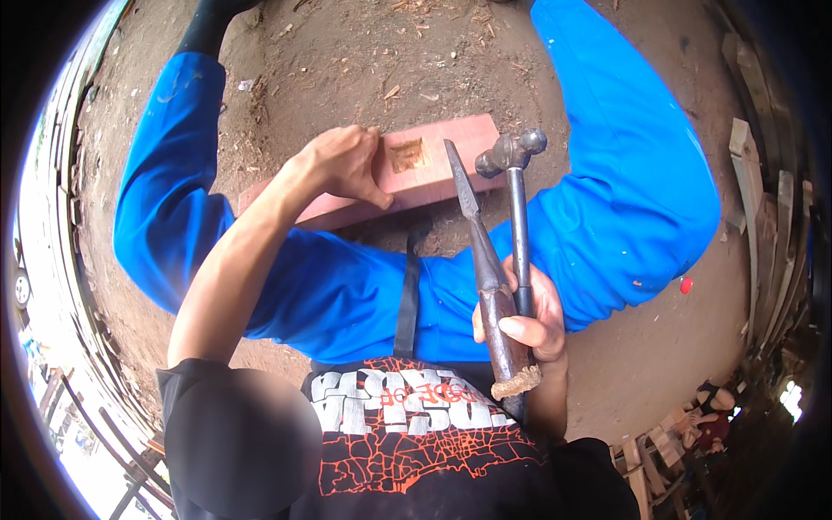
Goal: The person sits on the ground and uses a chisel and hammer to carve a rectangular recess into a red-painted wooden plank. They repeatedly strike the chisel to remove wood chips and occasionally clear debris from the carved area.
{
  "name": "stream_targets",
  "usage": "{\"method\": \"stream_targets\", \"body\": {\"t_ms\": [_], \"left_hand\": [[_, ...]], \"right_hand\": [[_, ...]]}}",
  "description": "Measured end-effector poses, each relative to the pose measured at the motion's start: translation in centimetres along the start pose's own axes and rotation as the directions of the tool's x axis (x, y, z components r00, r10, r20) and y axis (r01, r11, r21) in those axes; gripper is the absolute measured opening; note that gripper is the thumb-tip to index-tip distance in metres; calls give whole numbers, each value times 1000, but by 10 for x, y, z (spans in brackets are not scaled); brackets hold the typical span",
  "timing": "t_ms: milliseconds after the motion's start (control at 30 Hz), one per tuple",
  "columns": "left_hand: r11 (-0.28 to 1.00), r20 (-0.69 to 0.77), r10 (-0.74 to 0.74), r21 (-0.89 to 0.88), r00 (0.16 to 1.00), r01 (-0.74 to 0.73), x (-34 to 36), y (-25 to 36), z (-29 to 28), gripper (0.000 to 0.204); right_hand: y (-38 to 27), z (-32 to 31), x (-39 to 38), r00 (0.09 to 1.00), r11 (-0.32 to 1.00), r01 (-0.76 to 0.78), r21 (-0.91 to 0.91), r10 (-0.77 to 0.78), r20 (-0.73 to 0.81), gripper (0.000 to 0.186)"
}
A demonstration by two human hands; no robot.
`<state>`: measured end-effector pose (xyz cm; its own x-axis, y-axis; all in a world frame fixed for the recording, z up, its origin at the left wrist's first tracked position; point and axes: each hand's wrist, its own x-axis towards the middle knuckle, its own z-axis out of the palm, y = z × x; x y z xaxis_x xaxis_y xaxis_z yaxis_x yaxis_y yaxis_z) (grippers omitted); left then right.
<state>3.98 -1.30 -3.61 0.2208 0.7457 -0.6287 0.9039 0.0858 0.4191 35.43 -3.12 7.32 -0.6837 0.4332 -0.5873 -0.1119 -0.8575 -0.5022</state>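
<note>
A reddish wooden block lies on the ground between my legs, with a rectangular mortise cut into its top. My left hand grips the block across its width, just left of the mortise, thumb on the near side. Held together in my right hand are a wood chisel and a ball-peen hammer. The chisel's blade points up toward the block's right part, and its wooden handle ends in a frayed, mushroomed top. The hammer's head is upright beside the blade, its lower handle partly hidden behind the chisel.
My legs in blue trousers bend around the block on both sides. Wood chips are scattered over the dirt floor. Planks lean at the right; wood offcuts and another person are at the lower right.
</note>
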Motion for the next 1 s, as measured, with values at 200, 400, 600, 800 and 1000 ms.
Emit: {"method": "stream_targets", "body": {"t_ms": [200,400,600,800,1000], "left_hand": [[983,108,130,115,986,-142,10,17,32,81],[998,170,-48,39,984,42,-6,43,10,81],[976,-422,-13,-204,907,-80,-49,48,30,74],[862,-657,144,-283,740,-420,-62,115,48,62],[745,-544,201,-455,815,-488,-41,115,45,25]], "right_hand": [[4,0,-7,1000,999,7,-42,-6,14,46],[1,-8,-11,999,997,33,-67,-35,-34,45],[-6,-5,-8,999,999,-26,-36,25,-25,46],[-33,28,-5,969,957,-240,-164,225,-106,45],[-41,36,-8,961,983,-146,-112,114,-252,30]]}}
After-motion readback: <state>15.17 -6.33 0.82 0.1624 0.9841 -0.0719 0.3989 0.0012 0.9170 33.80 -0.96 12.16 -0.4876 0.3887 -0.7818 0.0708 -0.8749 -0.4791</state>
